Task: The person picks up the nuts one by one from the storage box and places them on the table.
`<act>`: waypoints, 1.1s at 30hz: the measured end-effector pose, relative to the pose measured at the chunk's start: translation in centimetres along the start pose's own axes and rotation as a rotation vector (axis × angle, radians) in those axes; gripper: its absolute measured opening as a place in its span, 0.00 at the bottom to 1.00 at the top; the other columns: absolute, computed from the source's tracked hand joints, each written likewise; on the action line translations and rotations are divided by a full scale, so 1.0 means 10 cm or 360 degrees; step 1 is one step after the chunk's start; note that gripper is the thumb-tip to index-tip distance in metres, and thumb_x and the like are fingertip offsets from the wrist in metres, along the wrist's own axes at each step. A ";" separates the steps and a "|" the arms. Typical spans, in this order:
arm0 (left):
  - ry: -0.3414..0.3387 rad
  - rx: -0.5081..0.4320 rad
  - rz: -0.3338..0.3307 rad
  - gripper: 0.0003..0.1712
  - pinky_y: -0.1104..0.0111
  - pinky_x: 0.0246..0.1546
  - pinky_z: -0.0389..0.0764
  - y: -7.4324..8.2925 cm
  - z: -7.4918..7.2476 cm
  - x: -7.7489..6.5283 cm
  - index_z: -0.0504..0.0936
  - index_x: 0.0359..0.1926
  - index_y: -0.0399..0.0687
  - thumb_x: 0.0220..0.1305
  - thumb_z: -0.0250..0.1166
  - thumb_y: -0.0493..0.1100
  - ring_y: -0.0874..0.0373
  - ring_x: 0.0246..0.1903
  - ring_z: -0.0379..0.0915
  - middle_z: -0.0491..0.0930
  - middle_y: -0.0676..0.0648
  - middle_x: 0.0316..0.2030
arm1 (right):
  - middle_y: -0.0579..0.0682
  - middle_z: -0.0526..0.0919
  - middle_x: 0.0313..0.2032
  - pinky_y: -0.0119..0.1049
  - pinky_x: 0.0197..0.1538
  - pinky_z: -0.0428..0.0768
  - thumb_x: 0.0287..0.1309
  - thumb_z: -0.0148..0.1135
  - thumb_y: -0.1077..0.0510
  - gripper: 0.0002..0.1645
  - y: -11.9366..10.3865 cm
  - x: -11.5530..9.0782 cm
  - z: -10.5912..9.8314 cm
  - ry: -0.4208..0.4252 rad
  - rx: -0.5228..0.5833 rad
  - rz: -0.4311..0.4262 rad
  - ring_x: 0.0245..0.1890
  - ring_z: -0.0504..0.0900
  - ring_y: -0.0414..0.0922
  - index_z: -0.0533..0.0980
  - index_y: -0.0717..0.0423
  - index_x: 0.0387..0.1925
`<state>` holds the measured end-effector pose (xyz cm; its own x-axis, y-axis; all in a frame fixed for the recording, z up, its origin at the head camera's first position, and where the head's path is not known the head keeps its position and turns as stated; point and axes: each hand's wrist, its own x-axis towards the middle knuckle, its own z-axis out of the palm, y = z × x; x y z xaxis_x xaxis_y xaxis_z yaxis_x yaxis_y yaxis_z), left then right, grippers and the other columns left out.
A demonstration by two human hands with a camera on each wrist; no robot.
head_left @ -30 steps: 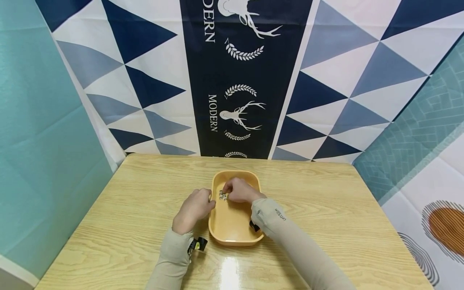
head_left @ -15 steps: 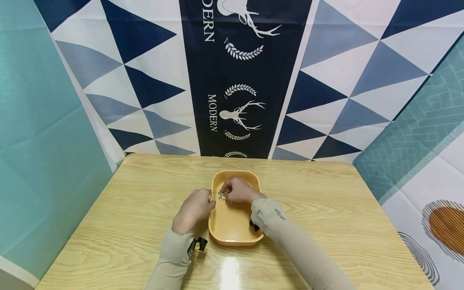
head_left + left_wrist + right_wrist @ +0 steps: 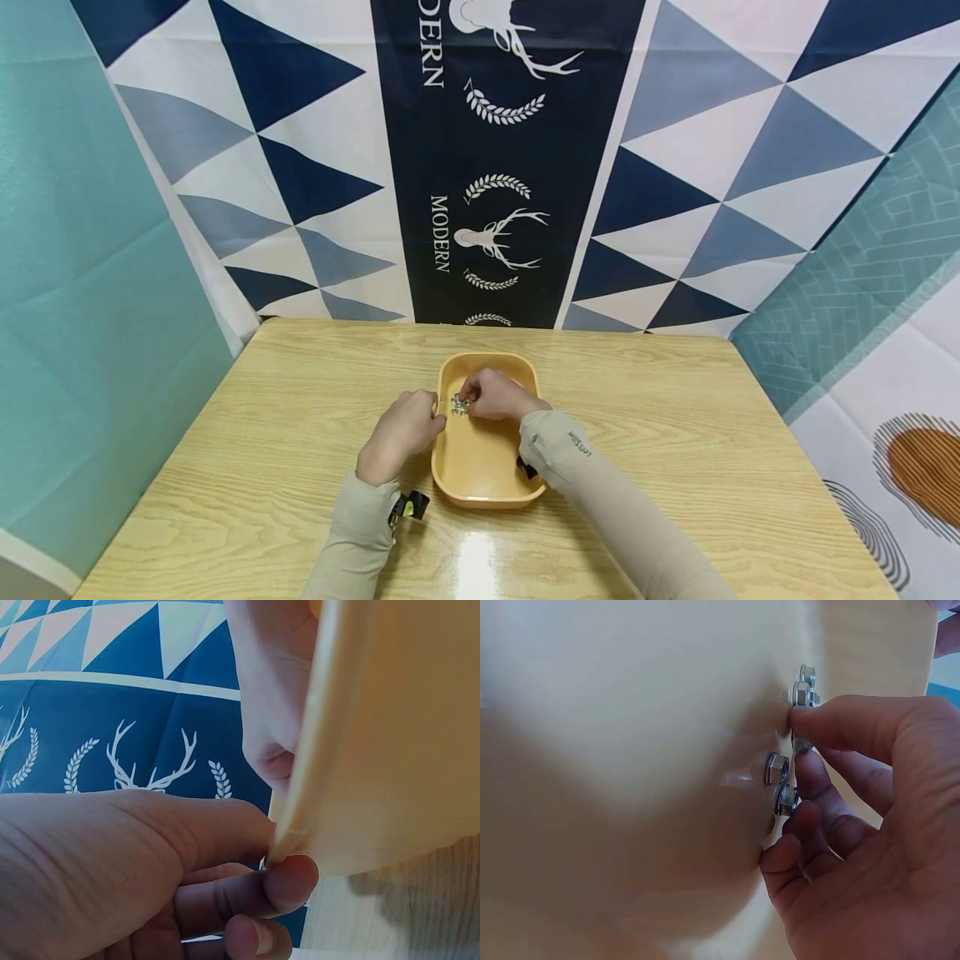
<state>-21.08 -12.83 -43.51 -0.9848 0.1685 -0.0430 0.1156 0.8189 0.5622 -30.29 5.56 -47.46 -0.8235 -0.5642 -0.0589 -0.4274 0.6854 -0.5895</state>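
Observation:
A yellow-orange plastic tray (image 3: pixel 483 471) stands on the table in the head view. My left hand (image 3: pixel 405 425) pinches its left rim; the left wrist view shows the thumb on one side of the rim (image 3: pixel 296 802) and the index finger on the other. Inside, near the left wall, several silver flange nuts (image 3: pixel 457 408) lie in a small cluster. My right hand (image 3: pixel 497 394) reaches in over them. In the right wrist view its thumb and index finger pinch one flange nut (image 3: pixel 802 744), partly hidden by the fingertips. Other loose nuts (image 3: pixel 777 769) lie close by its curled fingers.
The wooden table (image 3: pixel 660 433) extends around the tray on all sides. A patterned cloth (image 3: pixel 315 167) hangs behind its back edge. Teal sheeting (image 3: pixel 105 292) covers the left side. Both forearms wear pale sleeves, with a dark camera (image 3: pixel 410 506) at the left wrist.
The right fingertips have shifted slightly among the nuts, and the cluster sits a little differently. The left hand and tray have kept their place.

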 end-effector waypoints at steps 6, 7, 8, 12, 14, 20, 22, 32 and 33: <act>-0.0001 -0.0014 -0.0001 0.04 0.67 0.22 0.71 0.00 0.00 0.00 0.84 0.36 0.42 0.67 0.64 0.37 0.57 0.21 0.72 0.77 0.48 0.22 | 0.42 0.83 0.27 0.27 0.38 0.75 0.50 0.71 0.66 0.07 0.00 0.01 0.00 0.0006 0.0000 -0.0011 0.29 0.76 0.35 0.87 0.55 0.34; 0.0000 -0.0014 -0.0002 0.04 0.67 0.22 0.71 0.00 0.00 0.00 0.84 0.36 0.42 0.66 0.64 0.37 0.57 0.21 0.72 0.77 0.48 0.22 | 0.42 0.84 0.27 0.27 0.38 0.75 0.50 0.71 0.66 0.07 0.00 0.01 0.00 0.0011 0.0004 -0.0018 0.28 0.76 0.35 0.87 0.55 0.34; -0.0002 -0.0013 -0.0004 0.04 0.67 0.22 0.71 0.00 0.00 0.00 0.83 0.36 0.42 0.67 0.64 0.37 0.57 0.21 0.72 0.77 0.48 0.22 | 0.42 0.84 0.26 0.27 0.37 0.75 0.50 0.72 0.66 0.07 0.00 0.01 0.00 0.0011 0.0011 -0.0022 0.28 0.76 0.35 0.87 0.56 0.33; -0.0003 -0.0004 -0.0001 0.04 0.67 0.22 0.71 0.00 -0.01 -0.01 0.83 0.35 0.42 0.67 0.64 0.37 0.57 0.21 0.71 0.77 0.48 0.22 | 0.44 0.85 0.26 0.26 0.34 0.75 0.50 0.73 0.66 0.06 -0.01 0.01 -0.01 0.0015 0.0053 -0.0036 0.26 0.76 0.34 0.87 0.58 0.33; -0.0010 -0.0008 0.0000 0.04 0.67 0.23 0.71 0.00 -0.01 -0.01 0.83 0.36 0.42 0.68 0.63 0.38 0.57 0.21 0.71 0.77 0.48 0.22 | 0.44 0.85 0.26 0.26 0.32 0.75 0.51 0.73 0.66 0.05 -0.01 0.01 -0.02 0.0017 0.0082 -0.0026 0.24 0.76 0.34 0.87 0.58 0.33; -0.0041 -0.0043 -0.0022 0.05 0.67 0.21 0.72 0.00 -0.02 -0.02 0.83 0.38 0.41 0.69 0.62 0.38 0.58 0.19 0.72 0.77 0.48 0.21 | 0.45 0.85 0.25 0.27 0.30 0.76 0.58 0.73 0.62 0.02 -0.04 -0.01 -0.03 0.0044 0.0067 0.0033 0.20 0.77 0.35 0.85 0.56 0.32; -0.0056 -0.0054 -0.0029 0.06 0.68 0.20 0.72 0.01 -0.03 -0.02 0.84 0.40 0.40 0.69 0.62 0.38 0.59 0.18 0.72 0.77 0.49 0.20 | 0.44 0.84 0.25 0.28 0.29 0.76 0.60 0.73 0.61 0.04 -0.06 -0.02 -0.05 0.0041 0.0021 0.0085 0.21 0.76 0.36 0.85 0.55 0.30; -0.0095 -0.0094 -0.0077 0.09 0.68 0.18 0.73 0.02 -0.04 -0.03 0.84 0.45 0.38 0.70 0.63 0.39 0.59 0.17 0.73 0.78 0.49 0.20 | 0.44 0.82 0.23 0.31 0.30 0.78 0.60 0.72 0.59 0.05 -0.14 -0.07 -0.15 0.0164 -0.0086 0.0121 0.22 0.78 0.37 0.82 0.53 0.30; -0.0093 -0.0096 -0.0075 0.09 0.68 0.18 0.73 0.02 -0.04 -0.03 0.84 0.45 0.38 0.70 0.63 0.39 0.59 0.16 0.73 0.78 0.49 0.20 | 0.44 0.83 0.23 0.33 0.32 0.79 0.60 0.71 0.60 0.04 -0.16 -0.07 -0.16 0.0169 -0.0074 0.0125 0.22 0.79 0.38 0.82 0.54 0.31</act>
<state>-20.82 -12.95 -43.09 -0.9795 0.1637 -0.1175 0.0597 0.7926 0.6069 -29.62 5.67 -45.18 -0.8890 -0.4577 -0.0165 -0.3748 0.7478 -0.5481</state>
